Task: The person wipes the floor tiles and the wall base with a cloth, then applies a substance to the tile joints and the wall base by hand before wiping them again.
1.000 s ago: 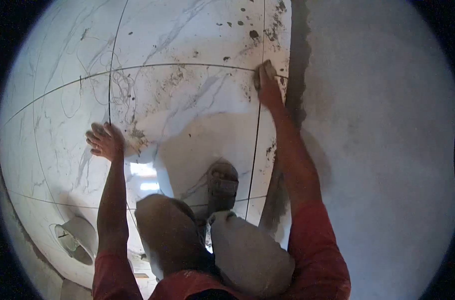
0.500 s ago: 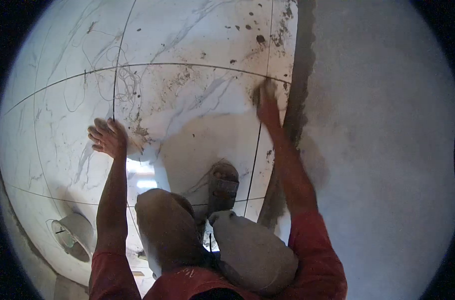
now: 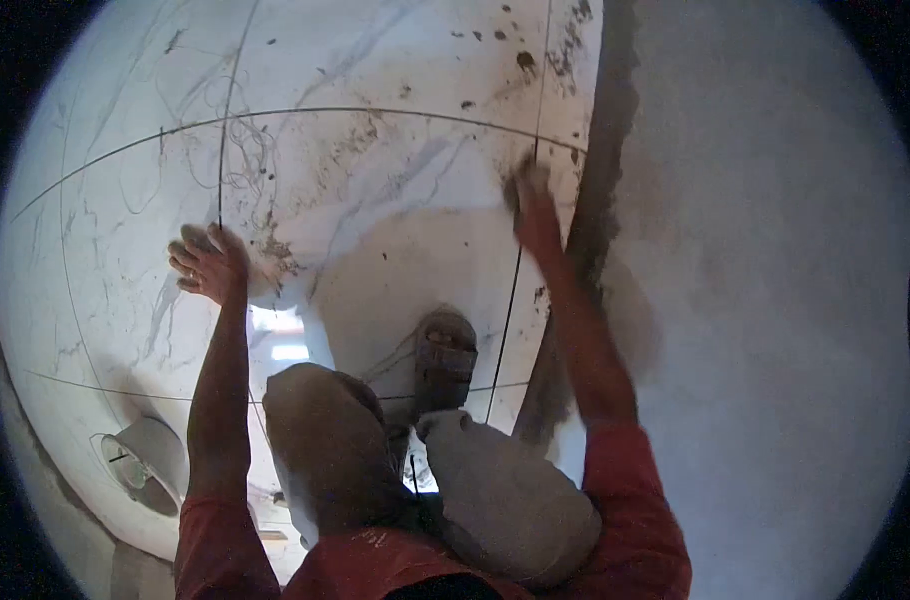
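My left hand [image 3: 210, 263] lies flat, fingers spread, on a white marble-patterned floor tile [image 3: 385, 290], beside a dark joint between tiles. Over another dark joint near the wall, my right hand [image 3: 537, 205] is low against the tiles, its fingers closed and partly smeared by motion. A small dark shape shows at that hand's left side; what it is, I cannot make out. Specks of dirt [image 3: 280, 250] are scattered on the tile between my hands.
A grey wall [image 3: 755, 250] rises on the right, with a rough dark strip [image 3: 605, 130] along its foot. A bucket [image 3: 155, 455] lies at lower left. Loose thin string [image 3: 250, 155] is spread beyond my left hand. My sandalled foot [image 3: 445, 350] stands between my hands.
The view has shifted slightly, so the tile joints and string appear a little higher. My left hand stays flat on the tile; my right hand stays at about the same joint.
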Tool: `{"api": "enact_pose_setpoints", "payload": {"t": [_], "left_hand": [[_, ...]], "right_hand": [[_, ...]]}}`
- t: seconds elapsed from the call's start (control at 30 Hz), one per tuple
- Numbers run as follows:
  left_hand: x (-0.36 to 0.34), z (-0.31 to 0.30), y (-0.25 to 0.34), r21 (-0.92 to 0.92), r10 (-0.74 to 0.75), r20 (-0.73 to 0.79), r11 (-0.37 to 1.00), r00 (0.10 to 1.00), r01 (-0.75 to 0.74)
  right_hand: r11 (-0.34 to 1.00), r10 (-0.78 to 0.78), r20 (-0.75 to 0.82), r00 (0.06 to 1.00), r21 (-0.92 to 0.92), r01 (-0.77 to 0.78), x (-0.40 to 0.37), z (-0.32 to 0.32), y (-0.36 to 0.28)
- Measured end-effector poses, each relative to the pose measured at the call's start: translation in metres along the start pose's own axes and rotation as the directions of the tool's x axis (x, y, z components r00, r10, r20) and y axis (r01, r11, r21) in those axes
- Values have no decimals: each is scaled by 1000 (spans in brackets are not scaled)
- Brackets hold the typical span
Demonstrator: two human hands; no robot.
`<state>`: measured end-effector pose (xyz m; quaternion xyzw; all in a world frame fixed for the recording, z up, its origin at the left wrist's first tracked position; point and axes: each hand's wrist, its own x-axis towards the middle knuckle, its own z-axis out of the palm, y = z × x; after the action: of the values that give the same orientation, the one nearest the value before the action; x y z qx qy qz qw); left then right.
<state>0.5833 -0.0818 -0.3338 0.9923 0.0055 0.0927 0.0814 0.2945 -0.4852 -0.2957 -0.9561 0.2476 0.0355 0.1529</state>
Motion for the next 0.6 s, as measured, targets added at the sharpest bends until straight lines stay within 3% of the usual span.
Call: {"api": "enact_pose_setpoints", "payload": {"t": [0.07,0.13,0.17,0.23,0.33,0.37,0.47,0.57,0.6], "left_hand": [[-4,-3,-3,51,2,55,999,999,-5],[2,-7,4,-13,-55,92,998,994,56],[5,-7,8,-21,-61,90,998,994,63],[4,-9,7,-4,-49,85,999,995,49],[0,-1,-4,7,-51,66,999,997,51],[2,3,-4,-4,-40,39,999,998,40],[2,2,0,18,-34,5,999,999,34],[1,-2,1,-4,-36,35,999,999,37],[0,-2,2,0,-24,37,1000,999,24]], "right_hand": [[995,84,58,995,48,-87,56,-29,-3],[995,86,125,988,-51,-80,26,-5,5],[983,173,208,963,-103,-154,-15,24,17],[995,37,104,994,-97,-27,-119,24,-33],[983,142,342,929,-161,-90,-326,90,-40],[984,171,359,918,-23,-174,-319,67,-61],[993,-14,151,988,116,-4,-275,58,-59],[995,-78,15,997,-57,79,-103,37,-30],[994,24,117,993,-111,-11,-36,16,-29]]}}
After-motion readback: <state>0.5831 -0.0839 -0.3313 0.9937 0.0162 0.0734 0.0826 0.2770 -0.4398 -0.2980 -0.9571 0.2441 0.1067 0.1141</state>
